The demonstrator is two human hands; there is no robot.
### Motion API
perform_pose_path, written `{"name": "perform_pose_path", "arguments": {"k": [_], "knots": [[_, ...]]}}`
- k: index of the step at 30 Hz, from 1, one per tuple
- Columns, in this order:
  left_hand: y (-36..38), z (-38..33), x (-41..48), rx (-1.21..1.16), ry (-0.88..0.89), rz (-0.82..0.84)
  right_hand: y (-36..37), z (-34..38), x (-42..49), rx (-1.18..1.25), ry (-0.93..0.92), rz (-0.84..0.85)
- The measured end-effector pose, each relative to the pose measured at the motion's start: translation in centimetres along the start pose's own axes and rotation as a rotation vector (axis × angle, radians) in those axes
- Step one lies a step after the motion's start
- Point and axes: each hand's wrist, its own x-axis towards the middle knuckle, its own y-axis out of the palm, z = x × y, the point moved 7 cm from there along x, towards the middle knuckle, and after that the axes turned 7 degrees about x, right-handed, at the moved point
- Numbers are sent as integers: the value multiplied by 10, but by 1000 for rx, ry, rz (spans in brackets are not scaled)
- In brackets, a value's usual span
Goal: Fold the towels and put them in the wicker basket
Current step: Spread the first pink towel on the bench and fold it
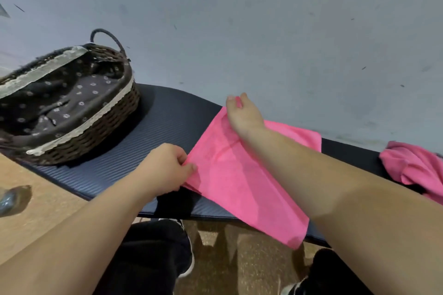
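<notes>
Grey-blue wall (263, 19) behind, dark ribbed mat (163, 132) covering the desk (43, 201). Step in hand, by my read: folding the first pink towel (235, 175), which lies flat on the mat between both grips, already looking doubled over, with its near end hanging off the desk edge. Left grip (165, 170) is closed in a pinch on the towel's near-left corner, thumb on top, fingers curled under the layers. Right grip (242, 112) sits at the far-left corner, fingers loosely curled; it touches the cloth there, but whether it actually has the edge pinched I can't tell. Second pink towel (414, 165) sits crumpled well to the right of the right grip, not yet folded. Wicker basket (72, 108) with floral liner is left of and beyond the left grip, on the same mat, no towel visible inside. Next move probably calls for lifting both held corners together and carrying them across to the opposite edge, keeping the layers aligned so the stack doesn't skew, then flattening. Overhanging end may drag.
</notes>
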Motion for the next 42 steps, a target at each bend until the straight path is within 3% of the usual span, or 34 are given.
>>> {"name": "perform_pose_path", "arguments": {"k": [3,9,11,13,20,26,30,34,38,42], "knots": [[5,9,8,57,4,33,3,-18,-6,-179,-9,-16],[2,4,10,132,-19,43,-29,-29,-48,-543,-221,26],[1,3,9,144,-21,41,-39,-49,-71,-773,-123,155],[0,1,5,148,-21,32,-48,-77,-89,-845,5,284],[2,0,-4,186,-47,63,-58,-104,-104,-806,-55,285],[10,12,-18,115,-83,260,-52,-100,-136,-885,-307,261],[7,16,-19,48,-105,307,-58,-52,-112,-738,-525,76],[8,16,-13,29,-94,353,-34,-4,-24,-426,-375,95],[10,20,-3,82,-63,365,-8,9,39,-551,-250,97],[10,20,3,75,-33,326,-3,0,52,-553,-240,90]]}}
